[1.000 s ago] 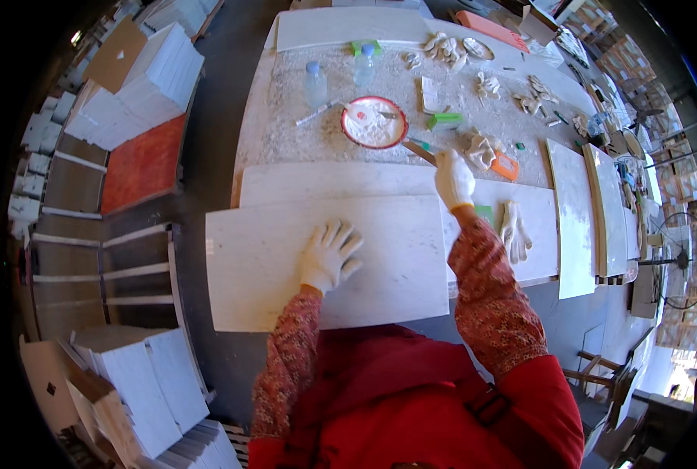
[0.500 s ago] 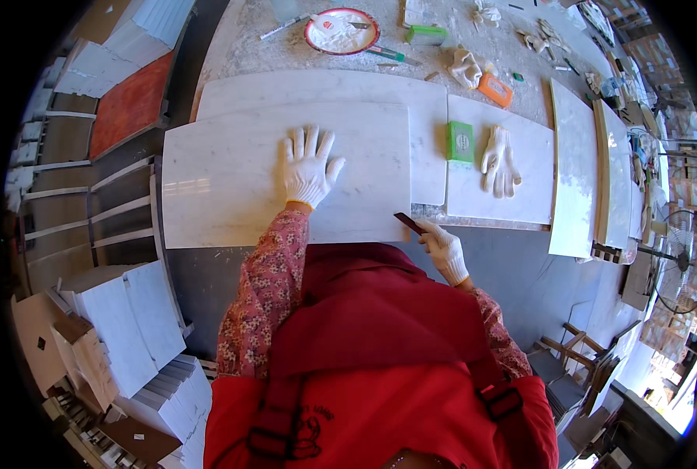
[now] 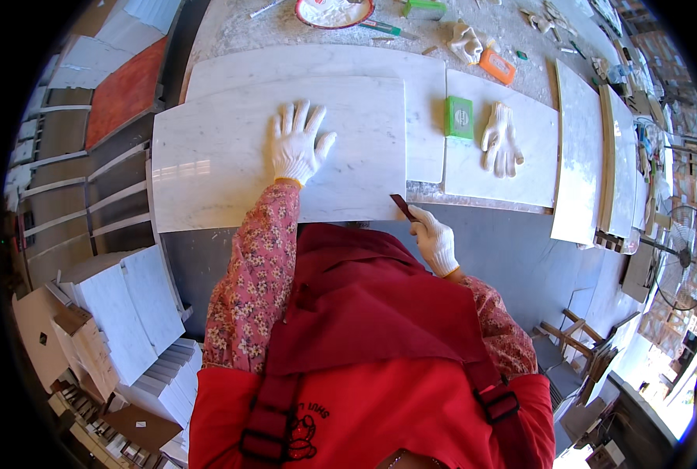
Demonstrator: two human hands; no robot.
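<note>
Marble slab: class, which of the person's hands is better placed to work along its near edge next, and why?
Probably the right hand: it already holds a dark scraper at the marble slab near edge. The left hand lies flat on top, fingers spread, steadying it.

Two gloved hands (image 3: 298,144) (one loose glove (image 3: 502,139) besides), one green block (image 3: 459,117), one red bowl (image 3: 334,12).

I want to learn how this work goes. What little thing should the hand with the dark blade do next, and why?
Probably slide the dark blade along the near edge of the white marble slab. The right hand holds it with its tip right at that edge, while the left hand lies flat on top with fingers spread, seemingly steadying the slab.
</note>
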